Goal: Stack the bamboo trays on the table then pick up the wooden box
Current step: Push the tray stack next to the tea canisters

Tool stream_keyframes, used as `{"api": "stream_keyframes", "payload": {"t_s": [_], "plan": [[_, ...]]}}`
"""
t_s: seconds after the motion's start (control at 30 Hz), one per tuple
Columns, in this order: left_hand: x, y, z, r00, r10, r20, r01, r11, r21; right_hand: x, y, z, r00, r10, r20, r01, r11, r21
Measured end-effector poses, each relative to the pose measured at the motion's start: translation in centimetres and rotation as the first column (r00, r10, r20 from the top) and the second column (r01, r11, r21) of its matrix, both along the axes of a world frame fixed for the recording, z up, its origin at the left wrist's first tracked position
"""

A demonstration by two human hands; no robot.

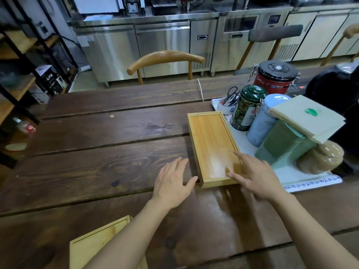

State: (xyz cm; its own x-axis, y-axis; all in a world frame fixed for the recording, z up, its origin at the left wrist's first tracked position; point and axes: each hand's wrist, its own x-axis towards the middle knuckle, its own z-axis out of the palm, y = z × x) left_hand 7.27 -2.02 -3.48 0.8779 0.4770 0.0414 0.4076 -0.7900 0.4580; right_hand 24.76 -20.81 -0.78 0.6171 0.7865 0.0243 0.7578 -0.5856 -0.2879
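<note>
A long bamboo tray (209, 136) with a raised rim lies on the dark wooden table (108, 136), right of centre; whether other trays lie under it I cannot tell. My left hand (173, 183) hovers flat by the tray's near left corner, fingers apart, thumb close to the corner. My right hand (256, 177) lies over the tray's near right end, fingers spread and touching its rim. Neither hand grips anything. A light wooden box (93, 243) sits at the table's near edge, partly hidden behind my left forearm.
A white patterned mat (310, 181) to the right carries a green tin (246, 107), a blue tin (266, 121), a red canister (275, 76), a teal box with paper sheets (305, 119) and scissors. A wooden chair (165, 59) stands across the table; shelving stands at left.
</note>
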Motion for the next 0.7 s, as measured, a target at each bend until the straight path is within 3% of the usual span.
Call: {"api": "stream_keyframes", "payload": {"t_s": [0.3,0.57,0.7], "plan": [[-11.0,3.1,2.7,0.967,0.253,0.013,-0.253,0.962,0.105,-8.3,7.2,1.1,0.955,0.291,0.046,-0.293,0.956,0.025],[-22.5,2.2,2.0,0.846,0.529,-0.067,-0.53,0.848,0.003,-19.1,12.0,-0.6,0.847,0.528,-0.067,-0.522,0.848,0.087],[-25.2,1.0,1.4,0.812,0.579,-0.081,-0.584,0.8,-0.138,-22.4,12.3,-2.0,0.839,0.503,-0.207,-0.495,0.864,0.093]]}}
